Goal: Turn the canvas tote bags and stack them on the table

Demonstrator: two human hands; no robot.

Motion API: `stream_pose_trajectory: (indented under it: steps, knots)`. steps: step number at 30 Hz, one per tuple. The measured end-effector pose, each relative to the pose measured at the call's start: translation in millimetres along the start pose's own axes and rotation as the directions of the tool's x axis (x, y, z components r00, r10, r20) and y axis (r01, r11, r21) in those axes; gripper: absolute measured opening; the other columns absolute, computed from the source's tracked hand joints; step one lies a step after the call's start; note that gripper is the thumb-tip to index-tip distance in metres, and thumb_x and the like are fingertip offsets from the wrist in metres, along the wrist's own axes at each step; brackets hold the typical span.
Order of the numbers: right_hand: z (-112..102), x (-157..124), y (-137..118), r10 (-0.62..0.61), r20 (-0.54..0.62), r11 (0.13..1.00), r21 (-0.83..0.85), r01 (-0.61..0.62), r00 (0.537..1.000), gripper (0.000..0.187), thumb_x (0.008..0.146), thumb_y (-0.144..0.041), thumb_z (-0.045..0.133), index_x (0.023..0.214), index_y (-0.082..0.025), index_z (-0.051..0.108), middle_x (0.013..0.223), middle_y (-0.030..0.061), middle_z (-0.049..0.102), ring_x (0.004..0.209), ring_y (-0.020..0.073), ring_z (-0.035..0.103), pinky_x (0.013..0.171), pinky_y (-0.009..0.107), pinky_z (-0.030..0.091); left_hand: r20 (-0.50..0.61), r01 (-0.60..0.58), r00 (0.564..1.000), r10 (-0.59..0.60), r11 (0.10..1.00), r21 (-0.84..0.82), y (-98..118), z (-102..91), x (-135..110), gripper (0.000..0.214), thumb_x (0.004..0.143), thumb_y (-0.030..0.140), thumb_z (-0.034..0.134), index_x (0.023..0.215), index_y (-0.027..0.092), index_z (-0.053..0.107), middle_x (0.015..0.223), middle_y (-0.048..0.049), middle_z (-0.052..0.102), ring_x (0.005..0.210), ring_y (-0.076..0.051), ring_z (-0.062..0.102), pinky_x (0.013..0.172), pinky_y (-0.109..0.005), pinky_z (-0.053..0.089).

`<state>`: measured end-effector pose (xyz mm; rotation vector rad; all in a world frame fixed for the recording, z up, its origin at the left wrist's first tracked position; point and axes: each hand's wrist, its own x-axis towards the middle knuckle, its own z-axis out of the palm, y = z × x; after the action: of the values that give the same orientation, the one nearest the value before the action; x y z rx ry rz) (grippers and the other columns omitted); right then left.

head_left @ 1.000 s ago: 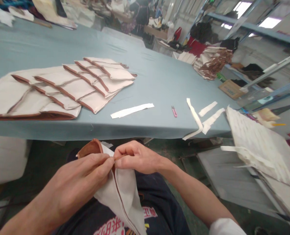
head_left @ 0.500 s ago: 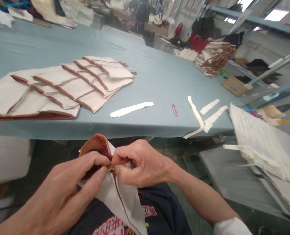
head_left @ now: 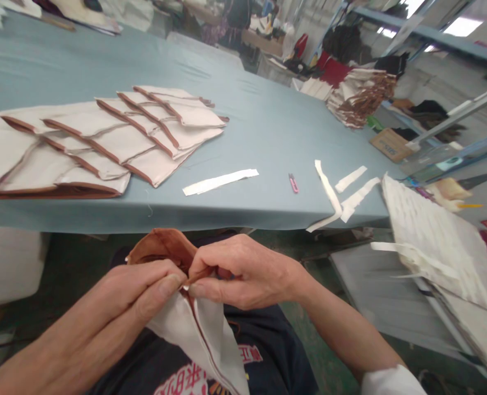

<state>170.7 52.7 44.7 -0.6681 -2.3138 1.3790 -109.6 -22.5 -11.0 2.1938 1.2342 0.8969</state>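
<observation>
Over my lap hangs a cream fabric piece point(head_left: 210, 334) with a brown lining and a dark brown seam running down it. My left hand point(head_left: 144, 291) pinches its upper edge between thumb and fingers. Right beside it, my right hand point(head_left: 239, 271) pinches the same edge, the two thumb tips almost meeting. A small white bit shows between the thumbs; what it is I cannot make out. The brown lining point(head_left: 161, 244) bulges open behind my left hand. The palm sides of both hands are hidden.
On the blue-green table point(head_left: 259, 131) lie overlapping cream pieces with brown edging point(head_left: 103, 137), a white strip point(head_left: 220, 182), pink thread snips point(head_left: 293, 183) and several pale strips point(head_left: 329, 192). A fabric stack point(head_left: 360, 96) stands at the back right. A strip-covered board point(head_left: 441, 241) is at the right.
My left fingers have closed up more and the hand has turned slightly at the edge. Both hands keep their pinch on the fabric piece. The view has shifted a little.
</observation>
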Motion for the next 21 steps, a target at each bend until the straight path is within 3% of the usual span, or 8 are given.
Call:
stream_pose_trajectory:
  steps: [3, 6, 10, 16, 18, 21]
  knots:
    - [-0.3, 2.5, -0.2, 0.006, 0.014, 1.000, -0.025, -0.005, 1.000, 0.015, 0.108, -0.029, 0.068, 0.097, -0.019, 0.068, 0.082, -0.0035, 0.066, 0.065, 0.0103, 0.050, 0.066, 0.023, 0.039, 0.004, -0.019, 1.000, 0.019, 0.999, -0.036, 1.7, -2.7, 7.3, 0.030, 0.116, 0.036, 0.053, 0.129, 0.036, 0.079, 0.115, 0.0035, 0.089, 0.100, -0.018, 0.087, 0.096, -0.016, 0.066]
    - [1.8, 3.3, -1.7, -0.009, 0.015, 0.998, -0.067, 0.010, 1.000, 0.013, 0.108, -0.028, 0.069, 0.098, -0.019, 0.068, 0.085, -0.0022, 0.068, 0.068, 0.0108, 0.053, 0.067, 0.023, 0.040, 0.008, -0.019, 1.000, 0.020, 0.996, -0.083, 13.7, -7.4, 26.7, 0.033, 0.117, 0.037, 0.050, 0.113, 0.032, 0.082, 0.108, 0.0027, 0.089, 0.093, -0.018, 0.086, 0.090, -0.016, 0.066]
    - [4.4, 2.4, -3.8, -0.043, 0.018, 0.996, -0.075, 0.045, 0.999, 0.015, 0.109, -0.030, 0.068, 0.098, -0.019, 0.067, 0.091, 0.0007, 0.072, 0.077, 0.0123, 0.061, 0.071, 0.023, 0.043, 0.179, 0.042, 0.984, -0.001, 0.973, -0.225, 23.7, -13.1, 40.8, 0.052, 0.119, 0.035, 0.041, 0.085, 0.030, 0.079, 0.083, 0.0042, 0.084, 0.073, -0.015, 0.078, 0.074, -0.016, 0.064]
    - [1.9, 1.0, -8.6, 0.017, 0.128, 1.000, -0.012, -0.015, 0.992, 0.010, 0.106, -0.027, 0.065, 0.098, -0.021, 0.063, 0.090, 0.0000, 0.071, 0.076, 0.0124, 0.059, 0.068, 0.023, 0.043, 0.298, 0.117, 0.954, -0.042, 0.964, -0.240, 16.1, -12.6, 25.5, 0.043, 0.119, 0.036, 0.046, 0.093, 0.030, 0.080, 0.087, 0.0045, 0.084, 0.077, -0.015, 0.077, 0.072, -0.015, 0.060]
    - [0.9, 0.2, -10.7, 0.038, 0.141, 0.999, -0.022, -0.035, 0.989, 0.007, 0.103, -0.024, 0.064, 0.097, -0.021, 0.062, 0.088, -0.0011, 0.069, 0.072, 0.0120, 0.057, 0.066, 0.023, 0.042, 0.328, 0.075, 0.945, 0.010, 0.967, -0.244, 16.8, -10.0, 24.0, 0.041, 0.118, 0.032, 0.046, 0.092, 0.031, 0.077, 0.083, 0.0072, 0.081, 0.073, -0.013, 0.076, 0.071, -0.014, 0.058]
    - [2.1, -1.2, -11.1, 0.044, 0.124, 0.998, -0.051, -0.038, 0.991, 0.006, 0.100, -0.022, 0.063, 0.094, -0.022, 0.062, 0.085, -0.0020, 0.067, 0.072, 0.0120, 0.056, 0.066, 0.024, 0.040, 0.246, -0.062, 0.964, 0.105, 0.982, -0.179, 21.2, -5.3, 26.9, 0.032, 0.118, 0.029, 0.049, 0.096, 0.031, 0.073, 0.080, 0.0090, 0.077, 0.072, -0.012, 0.076, 0.072, -0.015, 0.056]
